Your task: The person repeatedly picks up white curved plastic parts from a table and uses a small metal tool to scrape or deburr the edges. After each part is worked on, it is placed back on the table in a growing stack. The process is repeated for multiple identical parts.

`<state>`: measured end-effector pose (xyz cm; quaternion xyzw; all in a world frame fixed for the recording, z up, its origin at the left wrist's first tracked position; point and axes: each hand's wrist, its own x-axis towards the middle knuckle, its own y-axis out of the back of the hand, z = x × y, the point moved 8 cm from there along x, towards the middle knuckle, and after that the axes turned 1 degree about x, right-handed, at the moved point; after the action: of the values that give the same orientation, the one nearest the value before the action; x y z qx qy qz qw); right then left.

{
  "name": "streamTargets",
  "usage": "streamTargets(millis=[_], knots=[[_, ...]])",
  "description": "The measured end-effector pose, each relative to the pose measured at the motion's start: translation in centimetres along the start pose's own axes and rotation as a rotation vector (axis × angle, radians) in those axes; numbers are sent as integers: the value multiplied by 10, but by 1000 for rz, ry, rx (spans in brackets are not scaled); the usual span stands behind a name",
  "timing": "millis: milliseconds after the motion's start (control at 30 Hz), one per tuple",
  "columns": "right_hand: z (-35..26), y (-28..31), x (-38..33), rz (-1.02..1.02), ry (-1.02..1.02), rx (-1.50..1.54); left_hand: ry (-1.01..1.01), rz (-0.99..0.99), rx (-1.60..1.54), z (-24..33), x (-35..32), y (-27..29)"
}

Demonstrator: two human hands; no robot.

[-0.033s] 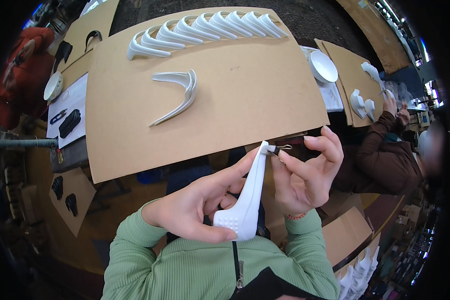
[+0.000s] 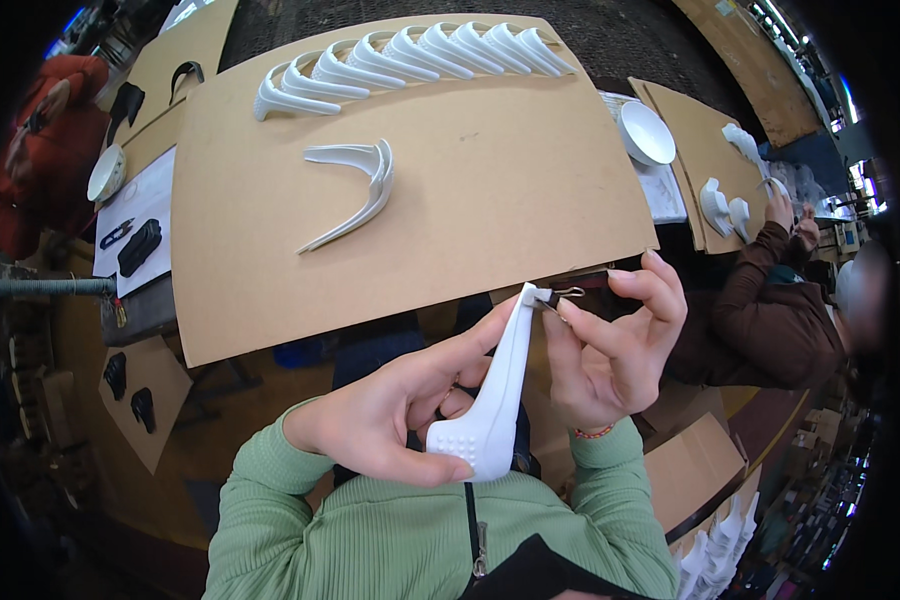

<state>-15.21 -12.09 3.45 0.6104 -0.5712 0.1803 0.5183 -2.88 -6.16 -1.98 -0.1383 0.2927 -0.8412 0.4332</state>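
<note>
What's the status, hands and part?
Left hand gripping white plastic part. Right hand pinching small metal clip at its top end. Nothing between the hands and the part.

The white moulded piece is looking like matt plastic, smooth along its narrow stem and studded with small raised dots on its wide near end. A thin clip at its far tip is showing as bare metal wire. The tabletop is lying under plain brown cardboard, matt and slightly fibrous. The row of white pieces at the far edge is sharing that dull plastic look. The green sleeves are showing ribbed knit cloth.
</note>
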Motion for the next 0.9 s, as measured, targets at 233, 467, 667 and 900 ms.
streamTargets(millis=[233,467,667,900], knots=[[27,-7,0,-23,-299,246,37,-9,-7,-4,-3,2],[59,-11,-17,51,-677,823,84,201,-80,-7,-7,26],[29,-5,-7,-76,-416,806,-93,349,-130,-2,-4,44],[14,-17,5,-253,-242,527,-34,419,-182,-9,-3,41]])
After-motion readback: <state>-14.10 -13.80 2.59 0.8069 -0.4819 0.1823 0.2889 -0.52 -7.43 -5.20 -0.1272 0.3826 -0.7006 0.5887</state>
